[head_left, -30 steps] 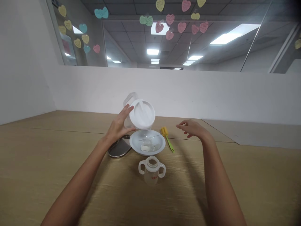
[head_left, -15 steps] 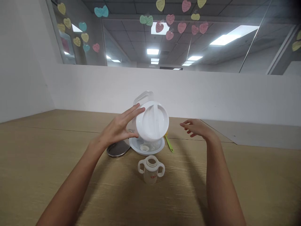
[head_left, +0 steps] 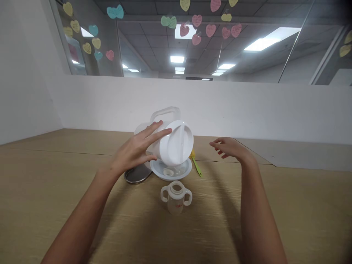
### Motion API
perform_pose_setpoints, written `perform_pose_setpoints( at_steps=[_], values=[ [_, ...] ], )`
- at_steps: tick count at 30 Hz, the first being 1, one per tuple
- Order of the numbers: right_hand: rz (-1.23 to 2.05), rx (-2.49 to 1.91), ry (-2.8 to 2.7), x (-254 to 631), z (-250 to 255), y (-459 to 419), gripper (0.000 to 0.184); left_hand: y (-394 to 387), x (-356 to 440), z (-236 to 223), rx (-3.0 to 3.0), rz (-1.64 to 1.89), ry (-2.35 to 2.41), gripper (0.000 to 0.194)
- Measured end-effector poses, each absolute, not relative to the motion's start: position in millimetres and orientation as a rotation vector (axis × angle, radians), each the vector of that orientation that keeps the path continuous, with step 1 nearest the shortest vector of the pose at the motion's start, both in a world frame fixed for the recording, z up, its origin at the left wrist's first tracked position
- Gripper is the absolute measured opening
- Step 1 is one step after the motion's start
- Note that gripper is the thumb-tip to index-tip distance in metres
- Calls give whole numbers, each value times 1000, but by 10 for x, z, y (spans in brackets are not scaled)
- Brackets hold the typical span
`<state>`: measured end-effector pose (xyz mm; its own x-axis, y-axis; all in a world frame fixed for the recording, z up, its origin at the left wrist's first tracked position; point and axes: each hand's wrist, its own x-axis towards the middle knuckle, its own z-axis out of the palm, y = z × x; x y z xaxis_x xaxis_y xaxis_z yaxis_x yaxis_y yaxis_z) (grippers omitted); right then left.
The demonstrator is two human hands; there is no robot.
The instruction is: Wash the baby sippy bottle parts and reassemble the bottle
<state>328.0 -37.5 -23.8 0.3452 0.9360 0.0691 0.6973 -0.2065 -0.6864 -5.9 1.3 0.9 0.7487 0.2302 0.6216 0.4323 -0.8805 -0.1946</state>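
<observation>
My left hand (head_left: pixel 140 145) grips a white lidded pitcher (head_left: pixel 177 143) with a clear handle. The pitcher is tipped on its side over a pale basin (head_left: pixel 157 171), its lid turned toward me. A white ring-shaped piece (head_left: pixel 168 172) and a clear piece lie in the basin. In front of it a two-handled baby bottle (head_left: pixel 176 198) stands upright without a cap. To the right, my right hand (head_left: pixel 226 146) hovers above the table, fingers loosely apart, holding nothing.
A dark metal tray (head_left: pixel 137 173) lies left of the basin. Right of the basin is a green-handled brush (head_left: pixel 197 167) with a yellow head. A white partition (head_left: pixel 220 110) with glass above closes off the back of the wooden table (head_left: pixel 137 231).
The pitcher has turned slightly in my left hand and shifted left, so more of its side shows. My right hand has hardly moved. The whole view has shifted slightly.
</observation>
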Motion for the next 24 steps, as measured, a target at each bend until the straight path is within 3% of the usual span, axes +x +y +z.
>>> perform_pose_setpoints(
  at_steps=[13, 19, 24],
  values=[
    [464, -1950, -1430, 3281, -249, -390, 46, -44, -83, 51, -2631, -907, -488, 68],
    [436, -1883, -1503, 3163, -177, -419, 43, 178, -147, 5, -2711, -1381, -586, 100],
    [422, -1851, -1502, 3199, -206, -378, 41, 396, -391, 27, -2637, -1763, -827, 109]
  ],
)
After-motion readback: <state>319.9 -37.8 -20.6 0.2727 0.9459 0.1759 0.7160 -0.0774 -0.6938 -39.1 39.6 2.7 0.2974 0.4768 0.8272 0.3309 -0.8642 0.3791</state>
